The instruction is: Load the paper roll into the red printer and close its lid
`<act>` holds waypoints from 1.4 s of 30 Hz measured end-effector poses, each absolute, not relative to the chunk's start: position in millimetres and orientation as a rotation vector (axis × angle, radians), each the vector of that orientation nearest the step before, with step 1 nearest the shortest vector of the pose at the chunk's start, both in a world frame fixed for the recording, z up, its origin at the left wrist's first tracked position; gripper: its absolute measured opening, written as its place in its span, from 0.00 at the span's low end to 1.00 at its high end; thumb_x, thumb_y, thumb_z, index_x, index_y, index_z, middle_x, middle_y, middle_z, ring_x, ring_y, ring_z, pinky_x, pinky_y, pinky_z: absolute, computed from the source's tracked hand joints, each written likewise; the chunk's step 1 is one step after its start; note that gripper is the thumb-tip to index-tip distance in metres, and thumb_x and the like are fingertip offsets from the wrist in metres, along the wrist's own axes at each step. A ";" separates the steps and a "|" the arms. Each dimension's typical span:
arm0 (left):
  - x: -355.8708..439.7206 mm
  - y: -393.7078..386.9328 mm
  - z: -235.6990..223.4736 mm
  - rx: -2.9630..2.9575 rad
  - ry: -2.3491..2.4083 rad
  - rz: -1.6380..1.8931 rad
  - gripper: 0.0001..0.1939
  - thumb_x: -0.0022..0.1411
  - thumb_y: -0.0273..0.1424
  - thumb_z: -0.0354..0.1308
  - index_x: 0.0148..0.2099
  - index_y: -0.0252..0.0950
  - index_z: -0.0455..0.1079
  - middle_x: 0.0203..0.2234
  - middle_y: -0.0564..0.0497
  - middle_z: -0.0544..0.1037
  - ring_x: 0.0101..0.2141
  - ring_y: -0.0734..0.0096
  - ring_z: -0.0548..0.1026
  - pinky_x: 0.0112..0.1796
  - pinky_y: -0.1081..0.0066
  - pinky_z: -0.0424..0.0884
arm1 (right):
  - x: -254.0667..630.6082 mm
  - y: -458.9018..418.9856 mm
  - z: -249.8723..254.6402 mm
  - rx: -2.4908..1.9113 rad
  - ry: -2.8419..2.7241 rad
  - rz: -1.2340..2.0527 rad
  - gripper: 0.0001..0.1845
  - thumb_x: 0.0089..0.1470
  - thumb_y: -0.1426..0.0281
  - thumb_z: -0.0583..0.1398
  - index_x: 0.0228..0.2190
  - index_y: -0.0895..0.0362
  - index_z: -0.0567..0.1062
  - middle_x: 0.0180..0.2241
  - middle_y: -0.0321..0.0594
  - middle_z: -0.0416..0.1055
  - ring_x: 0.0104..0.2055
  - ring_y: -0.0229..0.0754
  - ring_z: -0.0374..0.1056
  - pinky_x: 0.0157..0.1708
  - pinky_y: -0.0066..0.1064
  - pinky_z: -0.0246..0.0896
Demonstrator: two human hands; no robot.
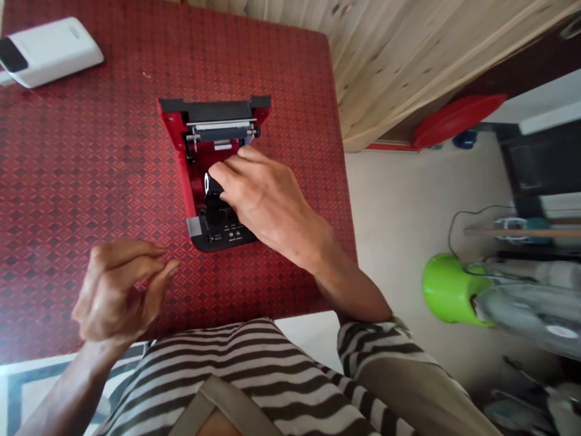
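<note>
A small red and black printer point(185, 188) sits on the table with its lid point(218, 110) raised, showing a roller inside. My right hand point(267, 194) reaches into the body from the right. Its fingers are closed on a dark roll point(210, 184) with a white ring at its end; most of the roll is hidden behind the hand. Beside the printer's near left corner, my left hand point(122, 284) hovers with loosely bent fingers. A small gap shows between thumb and fingertips, with nothing held there.
The table has a red patterned cover point(91, 151). A white device with a dark end point(59, 51) lies at the far left. Wooden boards point(385, 54) border the table's far right. On the floor to the right are a green bucket point(447, 290) and a red oval object point(458, 120).
</note>
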State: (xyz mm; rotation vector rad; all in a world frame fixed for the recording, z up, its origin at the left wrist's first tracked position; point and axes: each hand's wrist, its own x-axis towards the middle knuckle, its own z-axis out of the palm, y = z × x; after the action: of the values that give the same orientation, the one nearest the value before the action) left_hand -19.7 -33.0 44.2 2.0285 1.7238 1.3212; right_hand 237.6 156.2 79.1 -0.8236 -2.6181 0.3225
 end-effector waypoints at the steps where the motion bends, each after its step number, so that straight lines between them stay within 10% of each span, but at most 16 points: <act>1: -16.9 -26.5 44.4 2.140 1.693 1.381 0.11 0.78 0.27 0.81 0.51 0.47 0.84 0.48 0.56 0.92 0.43 0.65 0.89 0.47 0.59 0.89 | 233.3 158.2 74.3 -0.821 -2.642 0.298 0.19 0.88 0.79 0.57 0.55 0.52 0.86 0.46 0.42 0.87 0.59 0.53 0.86 0.60 0.44 0.87; 15: -9.5 3.7 16.0 2.286 1.684 1.361 0.21 0.89 0.32 0.69 0.77 0.55 0.82 0.60 0.54 0.92 0.54 0.61 0.92 0.55 0.58 0.89 | 220.0 186.0 49.3 -0.854 -2.736 0.414 0.08 0.80 0.76 0.73 0.52 0.51 0.90 0.46 0.46 0.92 0.48 0.55 0.85 0.55 0.44 0.80; 23: -17.9 4.6 22.6 2.396 1.604 1.345 0.28 0.90 0.32 0.71 0.84 0.41 0.78 0.60 0.42 0.92 0.58 0.58 0.91 0.60 0.59 0.88 | 249.9 165.4 86.8 -0.706 -2.632 0.675 0.25 0.78 0.87 0.65 0.60 0.49 0.91 0.56 0.41 0.95 0.59 0.53 0.89 0.68 0.47 0.84; 34: -33.3 100.7 86.5 2.268 1.699 1.158 0.59 0.91 0.76 0.43 0.94 0.30 0.59 0.85 0.39 0.73 0.81 0.51 0.78 0.76 0.52 0.81 | 268.0 139.3 77.8 -0.618 -2.422 0.570 0.11 0.86 0.73 0.70 0.47 0.49 0.91 0.48 0.40 0.90 0.50 0.49 0.84 0.57 0.48 0.83; 42: -15.9 99.2 90.5 2.202 1.398 1.249 0.41 0.99 0.60 0.46 0.92 0.36 0.64 0.75 0.45 0.85 0.73 0.57 0.85 0.76 0.49 0.81 | 273.5 102.2 63.6 -0.651 -2.260 0.234 0.17 0.82 0.82 0.68 0.51 0.47 0.91 0.49 0.38 0.90 0.45 0.45 0.82 0.47 0.40 0.83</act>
State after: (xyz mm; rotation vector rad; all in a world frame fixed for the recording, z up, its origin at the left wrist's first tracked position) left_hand -15.9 99.2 90.5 2.2023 1.3980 1.2491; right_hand 273.5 102.2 63.6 -0.6508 -2.2600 0.2342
